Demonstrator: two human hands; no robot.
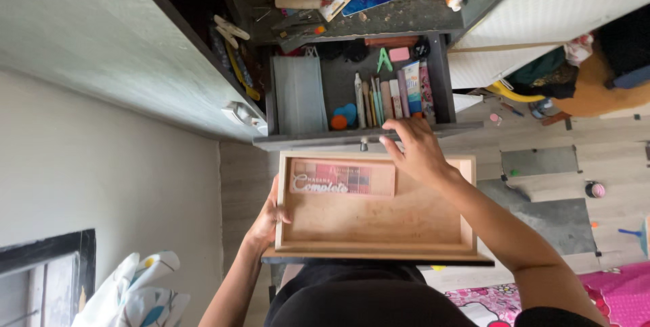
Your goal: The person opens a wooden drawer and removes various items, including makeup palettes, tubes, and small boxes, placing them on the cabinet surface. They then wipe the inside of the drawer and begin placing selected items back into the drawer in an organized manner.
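Two hands on our wooden drawer (379, 222): left hand (265, 217) grips its left wall, right hand (416, 151) rests fingers spread on its far rim, eyeshadow palette (342, 178) lying inside, open dresser drawer (352, 93) just beyond

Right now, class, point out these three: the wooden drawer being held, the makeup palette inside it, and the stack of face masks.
Wooden drawer (365, 222), head view: bare wooden floor.
Makeup palette (342, 178), head view: lid centre.
Stack of face masks (298, 95), head view: top mask's middle.

— What's in the wooden drawer (308, 229) gripped by the hands?
— A flat pink palette (342, 179), near the right hand (414, 151).
— And beyond the hands?
— An open dark drawer (440, 76) with upright tubes (396, 97) and a folded grey cloth (298, 95).
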